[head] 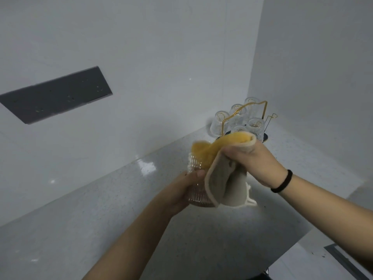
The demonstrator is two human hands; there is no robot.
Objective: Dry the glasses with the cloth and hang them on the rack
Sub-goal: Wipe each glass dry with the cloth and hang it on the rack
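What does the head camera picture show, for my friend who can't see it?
A person's left hand holds a ribbed glass while the right hand wipes it with a yellow-and-grey cloth. Behind them, in the counter's corner, a gold rack already holds several glasses upside down.

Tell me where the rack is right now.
In the head view, the rack stands on the countertop in the far corner, just beyond the right hand and cloth.

glass: right side behind cloth | left hand fingers hidden | rack base partly covered
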